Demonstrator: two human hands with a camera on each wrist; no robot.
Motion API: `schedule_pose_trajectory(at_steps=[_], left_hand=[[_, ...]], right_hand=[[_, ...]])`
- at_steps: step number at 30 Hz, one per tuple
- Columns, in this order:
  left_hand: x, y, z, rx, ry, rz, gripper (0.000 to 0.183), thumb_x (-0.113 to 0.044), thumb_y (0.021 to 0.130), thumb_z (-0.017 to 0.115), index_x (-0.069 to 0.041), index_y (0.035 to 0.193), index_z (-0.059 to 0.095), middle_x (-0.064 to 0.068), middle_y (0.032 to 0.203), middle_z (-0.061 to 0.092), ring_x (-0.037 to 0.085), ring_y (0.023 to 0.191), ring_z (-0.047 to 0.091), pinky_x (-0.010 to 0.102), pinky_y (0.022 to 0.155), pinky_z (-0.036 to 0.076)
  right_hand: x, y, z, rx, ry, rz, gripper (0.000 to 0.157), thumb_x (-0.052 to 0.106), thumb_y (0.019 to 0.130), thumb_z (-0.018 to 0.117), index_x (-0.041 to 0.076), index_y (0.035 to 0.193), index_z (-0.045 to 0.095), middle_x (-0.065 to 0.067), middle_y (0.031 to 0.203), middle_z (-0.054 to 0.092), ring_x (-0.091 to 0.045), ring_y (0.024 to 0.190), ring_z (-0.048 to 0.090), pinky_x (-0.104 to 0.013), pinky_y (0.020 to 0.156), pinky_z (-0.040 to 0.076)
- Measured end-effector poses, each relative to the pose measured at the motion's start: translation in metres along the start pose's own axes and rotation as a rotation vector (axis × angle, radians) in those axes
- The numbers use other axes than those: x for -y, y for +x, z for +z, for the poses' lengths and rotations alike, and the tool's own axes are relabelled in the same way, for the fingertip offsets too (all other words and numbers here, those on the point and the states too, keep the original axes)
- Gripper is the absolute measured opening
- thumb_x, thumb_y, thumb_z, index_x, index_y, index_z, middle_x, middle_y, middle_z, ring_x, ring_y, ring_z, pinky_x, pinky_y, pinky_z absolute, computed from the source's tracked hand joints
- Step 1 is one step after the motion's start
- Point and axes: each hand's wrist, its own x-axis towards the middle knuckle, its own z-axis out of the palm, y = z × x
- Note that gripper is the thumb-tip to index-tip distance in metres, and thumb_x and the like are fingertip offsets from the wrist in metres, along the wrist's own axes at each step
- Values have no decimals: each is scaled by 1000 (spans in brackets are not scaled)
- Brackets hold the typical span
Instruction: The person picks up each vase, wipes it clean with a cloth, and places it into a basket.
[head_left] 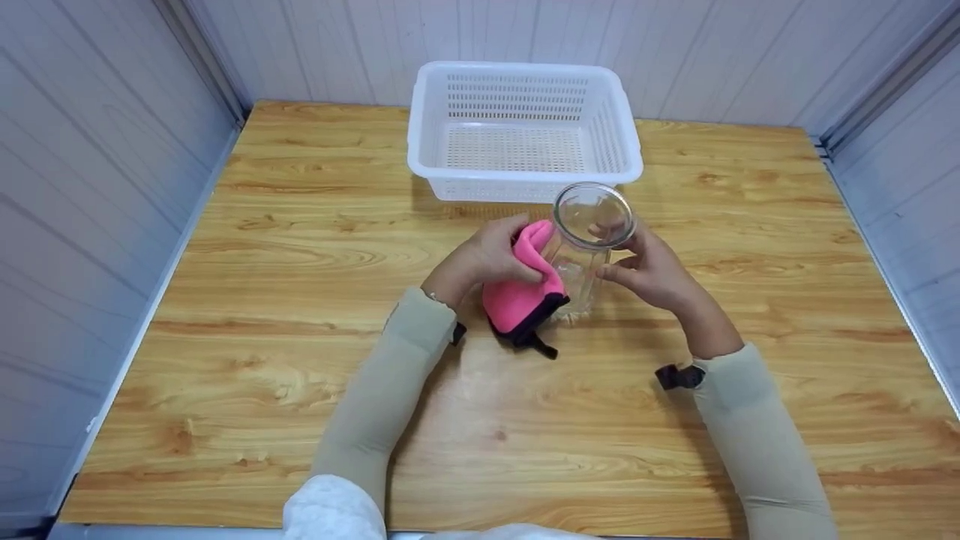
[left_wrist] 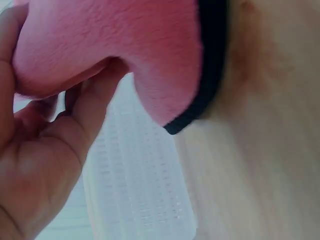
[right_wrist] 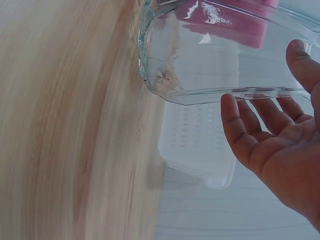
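Observation:
My left hand (head_left: 495, 251) pinches a pink cloth (head_left: 514, 304) with black edging and a short black strap at its lower end. In the left wrist view the plush cloth (left_wrist: 155, 45) drapes over the fingers, and its fold hides some fingertips. A clear glass jar (head_left: 577, 274) with a thick round rim stands tilted just right of the cloth. My right hand (head_left: 652, 270) holds the jar's right side between thumb and fingers. The right wrist view shows the jar's faceted body (right_wrist: 200, 70), with pink cloth visible behind the glass.
A white perforated plastic basket (head_left: 525, 176) sits behind the hands, close to the jar's rim. Beneath everything is a wood-grain table (head_left: 300, 360). Pale panelled walls (head_left: 300, 52) enclose the table at the back and sides.

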Motion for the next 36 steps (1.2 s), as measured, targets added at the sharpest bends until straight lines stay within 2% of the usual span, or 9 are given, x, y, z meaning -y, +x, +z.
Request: schedule_pose_trajectory(at_steps=[4,9,12,15,18,23,30,34,36], left_hand=[[1,-1,-5,30,53,-11,55,-24,67,87,-19,110,52,1,105,57,17,97,53,31,83,50],[4,-2,-12,64,81,51,49,-26,72,84,-19,110,54,0,104,57,15,97,53,31,84,50],[6,-5,-15,54,65,82,43,-27,75,82,-18,108,56,1,103,58,15,96,54,30,83,50],[8,-6,-16,24,24,102,42,-28,77,82,-17,109,57,1,105,59,14,97,55,29,82,52],[8,-6,-13,-28,-30,131,47,-28,77,81,-17,117,58,0,112,60,13,103,56,28,86,52],[3,-4,-10,-115,-173,182,51,-19,76,83,-16,122,62,2,116,61,14,106,57,29,90,51],[-7,1,-8,-196,-332,222,35,-9,78,79,-4,111,68,8,103,67,10,88,59,25,81,52],[-14,2,-9,-232,-462,225,27,-5,81,75,0,106,69,10,104,69,9,87,60,26,83,54],[-16,2,-9,-233,-489,209,27,-4,82,74,0,108,68,11,107,69,10,90,60,27,86,54]], right_hand=[[-5,3,0,13,0,-10,73,7,84,72,7,146,34,-16,139,52,-6,112,56,-20,81,54],[-4,3,1,10,-2,-21,73,6,85,71,4,147,31,-17,139,52,-7,115,54,-22,84,52],[-4,4,2,21,11,-17,73,4,86,69,4,148,29,-18,139,50,-8,115,53,-23,85,52],[-4,3,1,24,12,0,72,0,87,67,4,148,29,-19,137,51,-8,114,54,-21,85,52],[-2,3,0,27,7,11,68,-3,87,65,3,147,32,-20,137,51,-13,116,54,-19,84,52],[0,6,-1,48,-3,24,60,-1,89,64,2,143,37,-17,138,51,-20,121,50,-18,84,52],[-1,5,-2,51,2,22,62,2,88,66,1,143,37,-19,137,52,-8,114,52,-17,83,52],[-1,5,-3,61,22,9,58,2,88,65,-1,141,40,-21,135,52,-5,113,53,-18,85,52],[-2,5,-3,66,27,6,56,3,89,66,0,139,42,-21,135,53,-5,113,54,-19,86,52]])
